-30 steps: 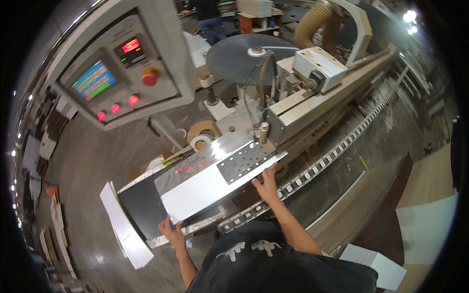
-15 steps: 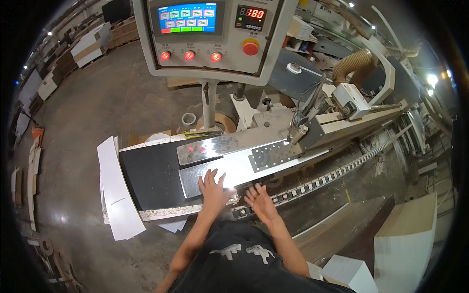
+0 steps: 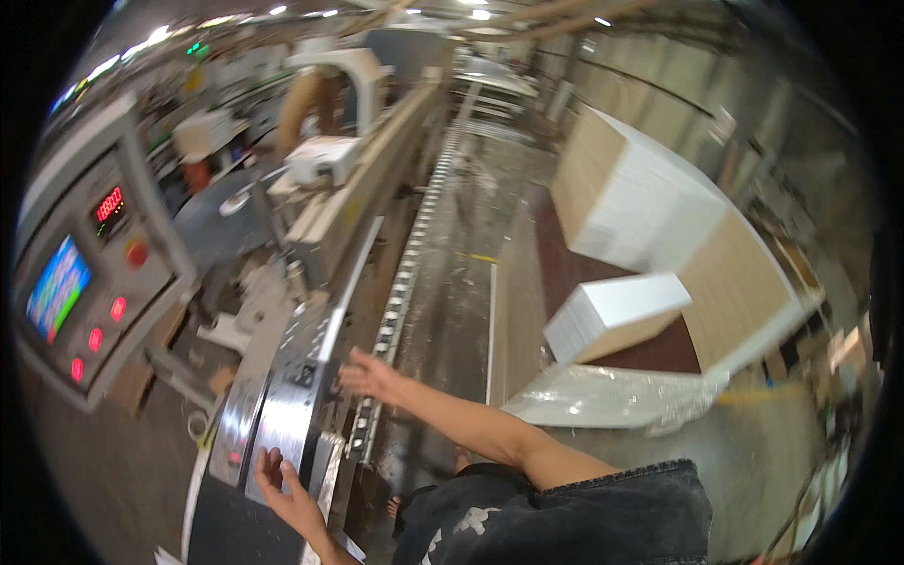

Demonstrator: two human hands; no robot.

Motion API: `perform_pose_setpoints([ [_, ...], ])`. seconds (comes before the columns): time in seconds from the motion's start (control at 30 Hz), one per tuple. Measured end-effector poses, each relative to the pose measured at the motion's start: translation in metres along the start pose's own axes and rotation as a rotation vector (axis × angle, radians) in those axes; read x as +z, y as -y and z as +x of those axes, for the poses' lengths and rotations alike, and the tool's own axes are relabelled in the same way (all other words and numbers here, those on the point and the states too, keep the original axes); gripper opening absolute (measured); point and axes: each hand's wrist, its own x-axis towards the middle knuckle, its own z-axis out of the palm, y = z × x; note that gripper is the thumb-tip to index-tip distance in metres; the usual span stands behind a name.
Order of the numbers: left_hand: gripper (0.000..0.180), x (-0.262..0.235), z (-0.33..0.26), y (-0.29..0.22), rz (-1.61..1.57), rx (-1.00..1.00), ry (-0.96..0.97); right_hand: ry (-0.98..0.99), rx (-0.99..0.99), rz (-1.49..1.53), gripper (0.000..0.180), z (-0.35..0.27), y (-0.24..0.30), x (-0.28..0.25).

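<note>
My left hand (image 3: 285,492) hovers by the near end of a shiny metal guide plate (image 3: 287,419), fingers loosely bent and apart, nothing in them. Beyond it, my right hand (image 3: 369,377) is stretched out with spread fingers beside the machine's feed edge, also holding nothing. A narrow white board (image 3: 352,282) lies along the side of the long machine (image 3: 372,212), past the perforated part of the plate. Motion blurs the hands a little.
A roller track (image 3: 400,292) runs along the machine's right side. At the left stands a control panel (image 3: 141,282) with a lit screen and red buttons. To the right, a stack of white-faced boards (image 3: 650,188) and a smaller stack (image 3: 617,315) rest on a brown sheet.
The view has swung to the right, bringing the board stacks into full sight. My left hand has come up off the plate, and the white board has slid farther along the machine.
</note>
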Motion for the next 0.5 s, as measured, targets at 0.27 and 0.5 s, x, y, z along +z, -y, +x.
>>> perform_pose_setpoints([
  [0.27, 0.036, 0.168, -0.042, -0.119, -0.237, 0.094, 0.444, -0.015, -0.05, -0.673, 0.07, -0.208, -0.042, -0.135],
  [0.5, 0.04, 0.394, -0.181, -0.151, -0.134, 0.158, 1.105, -0.452, -0.049, -0.362, 0.049, -0.369, -0.075, -0.284],
])
